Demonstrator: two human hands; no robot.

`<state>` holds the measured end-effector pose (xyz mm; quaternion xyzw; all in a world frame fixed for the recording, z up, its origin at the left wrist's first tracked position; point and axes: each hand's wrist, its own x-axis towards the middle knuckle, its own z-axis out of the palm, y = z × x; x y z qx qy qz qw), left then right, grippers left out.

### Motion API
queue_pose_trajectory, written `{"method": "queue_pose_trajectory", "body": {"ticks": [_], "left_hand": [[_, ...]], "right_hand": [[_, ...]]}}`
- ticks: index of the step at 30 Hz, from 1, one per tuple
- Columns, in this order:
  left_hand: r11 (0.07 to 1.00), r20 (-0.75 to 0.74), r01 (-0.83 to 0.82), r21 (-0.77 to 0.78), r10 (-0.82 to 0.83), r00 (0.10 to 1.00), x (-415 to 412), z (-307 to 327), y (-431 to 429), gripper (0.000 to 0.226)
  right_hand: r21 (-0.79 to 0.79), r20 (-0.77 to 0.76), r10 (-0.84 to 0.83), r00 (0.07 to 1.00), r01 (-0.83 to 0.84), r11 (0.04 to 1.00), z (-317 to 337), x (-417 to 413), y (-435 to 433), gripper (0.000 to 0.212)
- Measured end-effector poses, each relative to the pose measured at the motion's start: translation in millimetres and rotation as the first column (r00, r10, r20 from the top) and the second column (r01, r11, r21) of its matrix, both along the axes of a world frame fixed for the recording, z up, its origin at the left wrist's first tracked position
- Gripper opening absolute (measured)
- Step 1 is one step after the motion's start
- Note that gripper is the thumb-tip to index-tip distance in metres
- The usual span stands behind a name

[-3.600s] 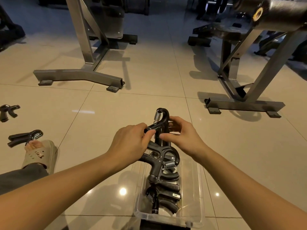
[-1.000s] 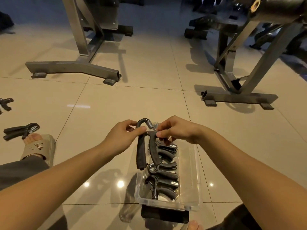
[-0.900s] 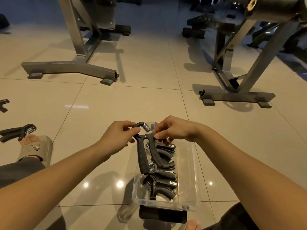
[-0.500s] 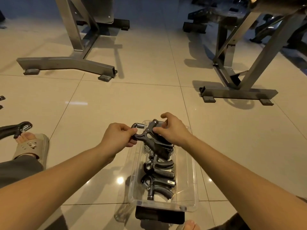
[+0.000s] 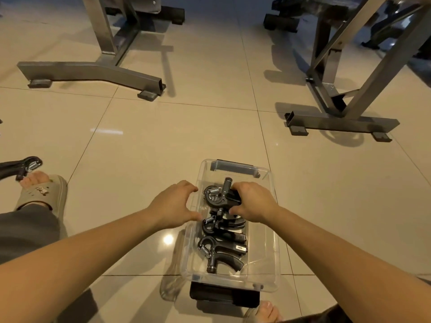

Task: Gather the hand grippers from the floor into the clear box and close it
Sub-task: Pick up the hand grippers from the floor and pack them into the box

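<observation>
Three grippers boxed, one lying on the tiles

Two steel frames (image 5: 93, 71) stand well apart on the tiled floor (image 5: 163, 136). Nearer, the open-topped clear box (image 5: 262, 257) sits on the tiles. The left hand (image 5: 173, 203) is spread and empty at its left wall. The right hand (image 5: 253, 202) clutches the farthest gripper (image 5: 215, 197) inside. Nearer lie the middle gripper (image 5: 219, 226) and the nearest gripper (image 5: 221, 252). A fourth gripper (image 5: 22, 166) lies by a sandalled foot (image 5: 44, 194).

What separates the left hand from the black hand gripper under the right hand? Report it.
Head view: only the clear plastic box's left wall lies between the left hand and that black hand gripper.
</observation>
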<state>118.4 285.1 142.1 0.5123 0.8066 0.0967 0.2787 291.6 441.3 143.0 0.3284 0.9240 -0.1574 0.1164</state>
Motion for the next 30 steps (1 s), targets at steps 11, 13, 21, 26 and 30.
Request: {"method": "queue_pose_trajectory", "body": {"ticks": [11, 13, 21, 26, 30], "left_hand": [[0.942, 0.002, 0.326, -0.084, -0.327, 0.945, -19.6, -36.0, -26.5, 0.134], [0.942, -0.001, 0.329, -0.074, -0.33, 0.944, -19.9, -38.4, -26.7, 0.134], [0.939, -0.022, 0.339, -0.052, -0.34, 0.94, -20.5, -41.8, -26.7, 0.135], [0.942, -0.002, 0.333, -0.039, -0.333, 0.943, -21.2, -43.0, -27.3, 0.134], [0.941, 0.006, 0.336, -0.046, -0.336, 0.942, -21.4, -43.2, -27.2, 0.133]], "right_hand": [[0.019, 0.273, 0.116, 0.955, -0.126, 0.992, -91.2, 12.0, -23.8, 0.052], [0.03, 0.277, 0.114, 0.954, -0.127, 0.991, -104.3, 10.9, -28.7, 0.052], [0.11, 0.251, 0.066, 0.966, -0.097, 0.989, -123.0, 3.7, -25.3, 0.052], [0.088, 0.203, 0.058, 0.978, -0.077, 0.993, -132.0, 5.4, -21.6, 0.053], [0.081, 0.172, 0.046, 0.984, -0.061, 0.995, -135.7, 9.7, -20.2, 0.057]]}}
